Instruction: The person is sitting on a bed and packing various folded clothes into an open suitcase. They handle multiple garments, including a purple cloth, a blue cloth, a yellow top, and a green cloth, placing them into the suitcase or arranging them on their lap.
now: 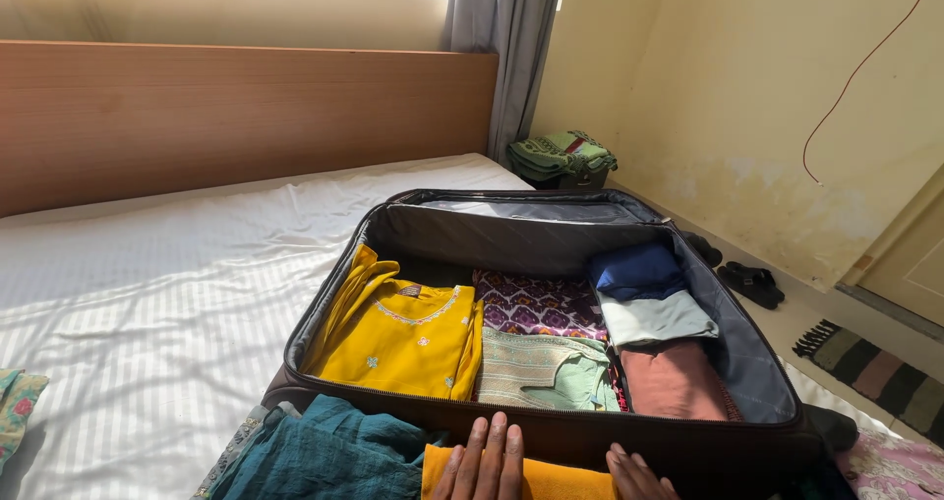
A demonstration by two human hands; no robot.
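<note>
at the far left edge a patterned cloth [15,402] is cut off by the frame on the white striped sheet [147,294]. next comes a crumpled teal garment [324,451], its lower part out of view. beside it the left hand [489,461] lies flat, fingers together, on a folded yellow cloth [560,480] just in front of the open dark suitcase [728,362]; the wrist is cut off. the right hand [637,472] shows only its fingers, loosely spread on that cloth. inside the suitcase lie a yellow embroidered top [403,338], a purple print, a pale green piece and a blue-to-rust stack [654,328]
</note>
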